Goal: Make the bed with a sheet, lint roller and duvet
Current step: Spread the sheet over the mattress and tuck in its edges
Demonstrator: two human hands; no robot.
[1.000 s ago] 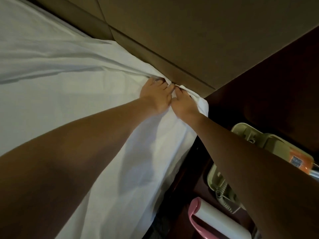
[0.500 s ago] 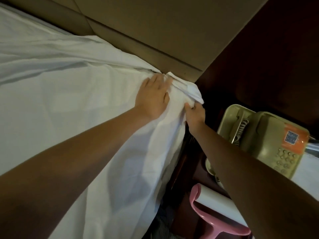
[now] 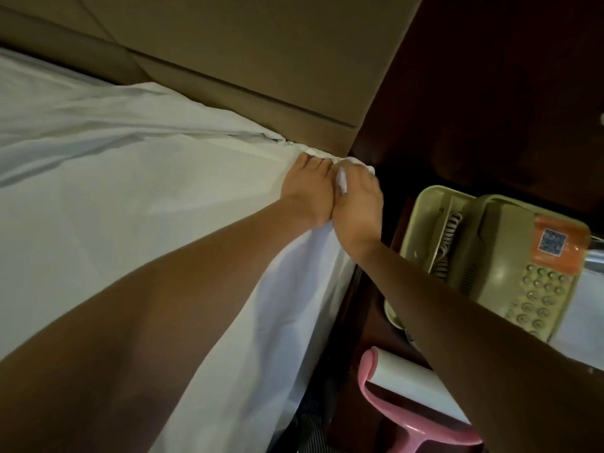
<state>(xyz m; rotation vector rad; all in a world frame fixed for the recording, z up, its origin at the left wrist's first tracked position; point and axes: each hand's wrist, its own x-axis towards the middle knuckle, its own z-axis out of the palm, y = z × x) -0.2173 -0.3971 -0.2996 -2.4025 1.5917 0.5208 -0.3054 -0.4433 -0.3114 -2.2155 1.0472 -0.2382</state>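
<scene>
A white sheet covers the mattress and hangs down its right side. Both my hands meet at the mattress corner, against the tan padded headboard. My left hand lies flat on the sheet, its straight fingers pressing the bunched edge into the gap at the headboard. My right hand sits beside it on the corner, with a fold of sheet pinched between thumb and fingers. A lint roller with a pink handle and white roll lies on the nightstand, under my right forearm. No duvet is in view.
A dark wooden nightstand stands tight against the bed's right side. On it sits a beige corded telephone with an orange sticker. A dark wood wall panel rises behind it. Striped fabric shows in the gap below.
My right hand came up from the sheet's hanging side onto the corner, beside my left hand. The loose corner flap is now bunched down at the headboard gap.
</scene>
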